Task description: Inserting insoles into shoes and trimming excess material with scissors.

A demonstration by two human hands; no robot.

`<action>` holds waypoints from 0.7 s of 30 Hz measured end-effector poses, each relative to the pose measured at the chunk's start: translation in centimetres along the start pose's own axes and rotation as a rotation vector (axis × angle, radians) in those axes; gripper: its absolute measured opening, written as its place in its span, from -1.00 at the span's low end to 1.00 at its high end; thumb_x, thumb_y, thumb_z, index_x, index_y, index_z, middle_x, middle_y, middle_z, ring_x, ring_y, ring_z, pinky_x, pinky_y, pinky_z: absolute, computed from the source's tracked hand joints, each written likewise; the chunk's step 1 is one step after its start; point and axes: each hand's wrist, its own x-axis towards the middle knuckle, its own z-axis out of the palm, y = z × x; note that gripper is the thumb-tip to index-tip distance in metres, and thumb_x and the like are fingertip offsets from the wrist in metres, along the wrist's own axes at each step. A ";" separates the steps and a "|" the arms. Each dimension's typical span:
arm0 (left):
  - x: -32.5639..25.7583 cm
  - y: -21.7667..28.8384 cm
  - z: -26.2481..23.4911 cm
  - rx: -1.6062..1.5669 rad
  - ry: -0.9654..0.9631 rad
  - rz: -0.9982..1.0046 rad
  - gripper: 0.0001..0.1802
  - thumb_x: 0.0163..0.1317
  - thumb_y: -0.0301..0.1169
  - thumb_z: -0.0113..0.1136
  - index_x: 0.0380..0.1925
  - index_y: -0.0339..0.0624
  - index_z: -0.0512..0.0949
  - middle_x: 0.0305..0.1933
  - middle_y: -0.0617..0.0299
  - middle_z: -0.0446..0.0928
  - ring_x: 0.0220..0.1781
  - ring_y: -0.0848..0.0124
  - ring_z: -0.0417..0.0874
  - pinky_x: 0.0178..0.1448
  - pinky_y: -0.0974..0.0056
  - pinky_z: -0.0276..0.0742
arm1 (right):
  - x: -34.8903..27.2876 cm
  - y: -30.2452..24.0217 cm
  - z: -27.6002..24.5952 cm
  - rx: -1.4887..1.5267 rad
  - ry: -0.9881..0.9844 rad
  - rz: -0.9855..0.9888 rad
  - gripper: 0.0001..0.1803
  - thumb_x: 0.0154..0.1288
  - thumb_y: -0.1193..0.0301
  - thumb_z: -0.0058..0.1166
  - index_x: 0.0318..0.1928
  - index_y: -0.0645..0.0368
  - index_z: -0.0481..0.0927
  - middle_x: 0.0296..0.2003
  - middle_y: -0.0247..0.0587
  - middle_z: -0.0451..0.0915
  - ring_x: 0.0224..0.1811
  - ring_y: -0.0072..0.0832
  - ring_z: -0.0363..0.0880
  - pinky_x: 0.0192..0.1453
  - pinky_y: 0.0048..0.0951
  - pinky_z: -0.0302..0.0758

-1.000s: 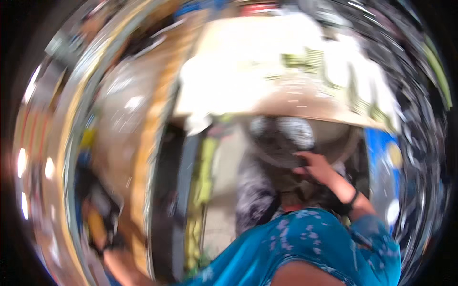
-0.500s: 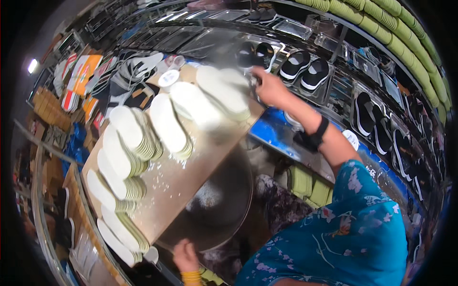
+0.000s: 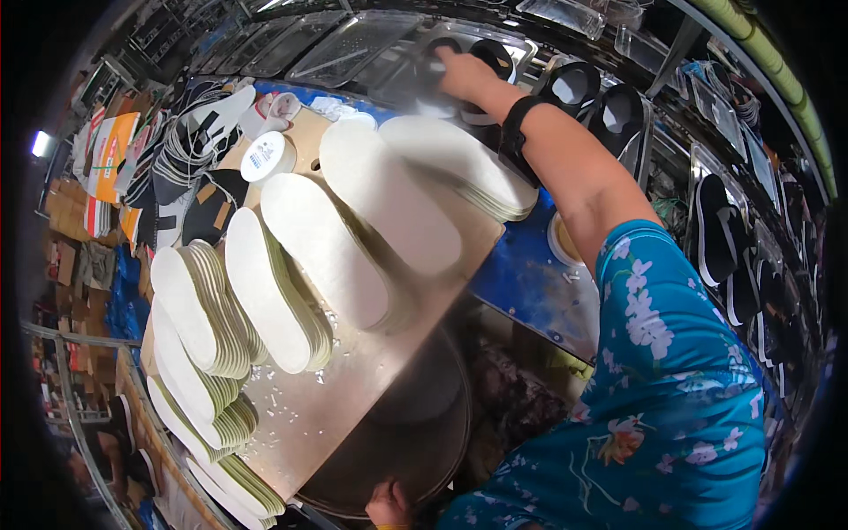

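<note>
My right hand (image 3: 461, 72) reaches far forward over the bench, fingers resting on a black shoe upper (image 3: 439, 55) that sits on a clear tray (image 3: 371, 44). A black band circles that wrist. My left hand (image 3: 387, 505) shows only partly at the bottom edge, its fingers curled by the rim of a round metal pan (image 3: 397, 442); what it grips is unclear. Several fanned stacks of white insoles (image 3: 291, 265) lie on a board (image 3: 309, 415) between the two hands.
More black shoe uppers (image 3: 609, 110) sit in trays along the right side. Rolls of white tape (image 3: 265, 155) and a pile of black-and-white cut pieces (image 3: 190, 141) lie at the board's far left. A blue table surface (image 3: 530, 274) shows beside the board.
My right hand has stretched further forward onto the tray of black uppers. The view, blurred a second ago, has settled on the bench.
</note>
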 end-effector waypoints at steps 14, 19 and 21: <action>0.0 -2.2 0.5 -0.182 -0.010 0.011 -0.68 0.17 -0.26 0.09 -0.25 -0.32 0.56 -0.36 -0.12 0.57 -0.34 0.05 0.62 -0.22 0.15 0.53 | -16.6 -6.7 -22.2 0.841 0.719 -0.153 -0.34 -0.16 0.72 0.24 0.07 0.24 0.36 -0.17 -0.28 0.48 -0.18 -0.54 0.43 -0.15 -0.57 0.41; -0.7 -6.2 -2.1 -0.692 -0.005 -0.050 -0.57 0.22 -0.26 0.11 0.00 -0.33 0.42 -0.06 0.06 0.52 -0.11 0.28 0.58 -0.03 0.27 0.50 | -31.6 -17.7 -20.6 0.469 0.637 -0.771 -0.30 -0.19 0.60 0.26 0.10 0.14 0.38 -0.06 -0.11 0.52 -0.12 -0.28 0.56 -0.07 -0.37 0.49; -2.8 -1.5 -8.0 -1.339 0.012 -0.321 -0.45 0.30 -0.15 -0.04 0.18 -0.24 0.20 0.07 0.03 0.39 -0.02 0.22 0.52 0.05 0.16 0.47 | -37.7 -20.9 -17.7 0.603 0.174 -0.888 -0.34 -0.24 0.61 0.23 0.03 0.09 0.43 -0.15 -0.11 0.55 -0.31 -0.28 0.63 -0.20 -0.35 0.54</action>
